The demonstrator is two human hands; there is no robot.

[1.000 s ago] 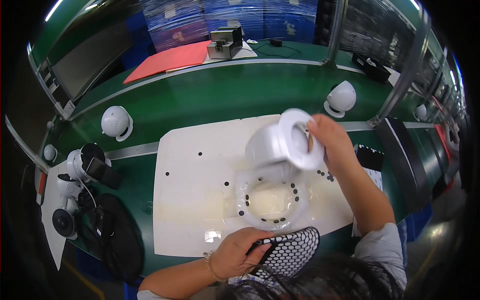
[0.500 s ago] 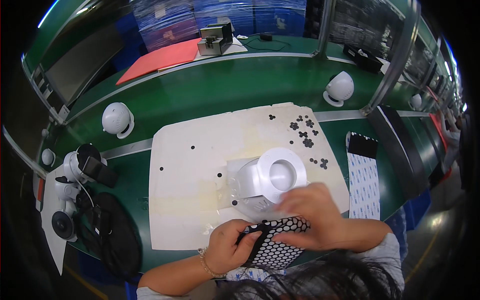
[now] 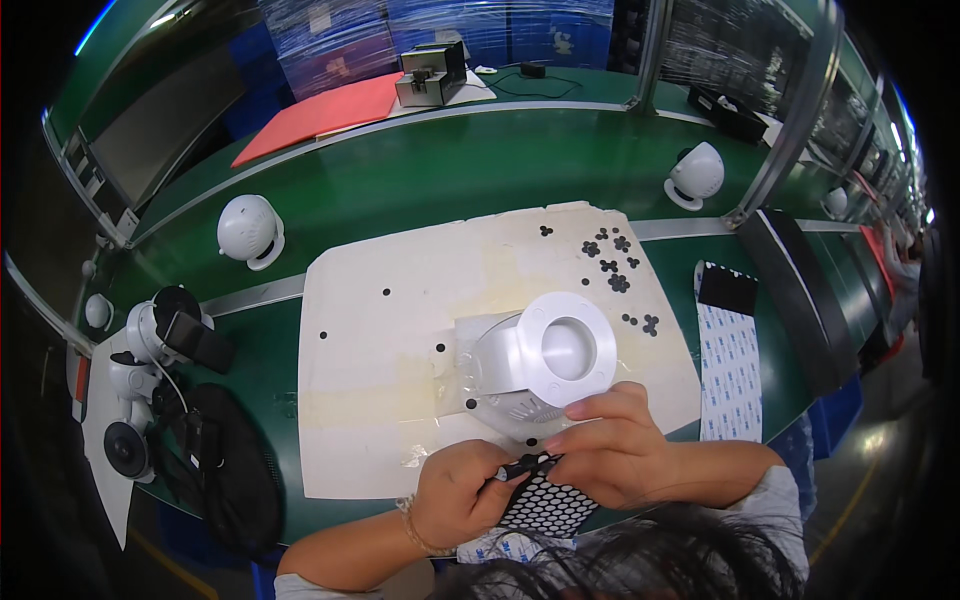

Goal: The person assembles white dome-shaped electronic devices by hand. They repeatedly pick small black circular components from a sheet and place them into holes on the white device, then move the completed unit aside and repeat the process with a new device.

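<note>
A bent sheet of black material dotted with rows of white circles (image 3: 552,503) is held low at the near edge of the board. My left hand (image 3: 458,492), a beaded bracelet on its wrist, is closed around the sheet's left side. My right hand (image 3: 618,452) pinches at the sheet's upper edge; its fingertips partly hide what they touch. Just beyond lies a white rounded device housing (image 3: 500,362) on its side, its ring-shaped base (image 3: 600,350) turned up to the right. A small round black pad (image 3: 532,441) sits between housing and sheet. Other black pads (image 3: 471,404) lie leftward.
Clusters of black pads (image 3: 619,284) dot the white board (image 3: 370,400) at far right. A strip with printed backing (image 3: 730,375) lies to its right. White cameras (image 3: 250,232) stand on the green belt (image 3: 450,160). Cameras, cables and a black bag (image 3: 245,480) crowd the left.
My right hand has drawn back from the housing to the sheet's upper edge. A pad near the housing's front now shows. The white cameras on the belt have shifted right.
</note>
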